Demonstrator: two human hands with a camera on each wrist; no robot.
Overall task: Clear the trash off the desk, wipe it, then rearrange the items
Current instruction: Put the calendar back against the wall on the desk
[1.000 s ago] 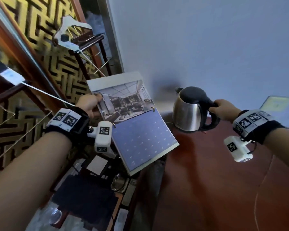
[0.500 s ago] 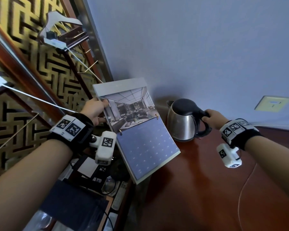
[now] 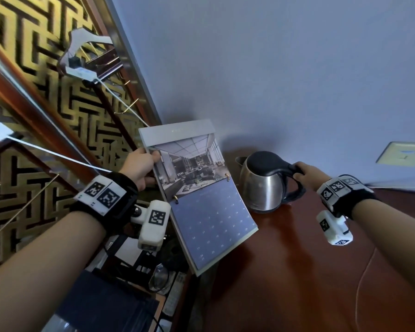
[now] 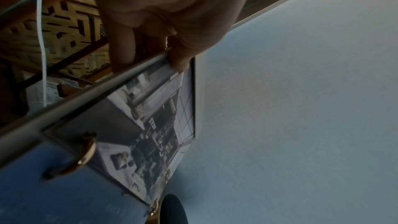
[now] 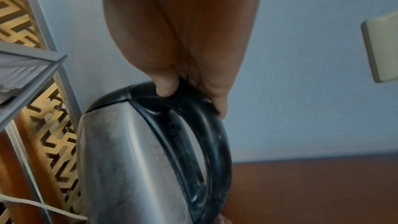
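The left hand pinches the upper left edge of a calendar, held tilted at frame centre. The right hand grips the black handle of a steel kettle standing on the brown desk, centre right, by the wall.

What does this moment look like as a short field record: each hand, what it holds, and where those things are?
left hand: grips the left edge of the calendar, thumb on the photo page
calendar: held tilted by the desk's left edge
right hand: grips the kettle by its black handle
kettle: upright, at the desk back by the wall; contact unclear
wall: socket plate at right
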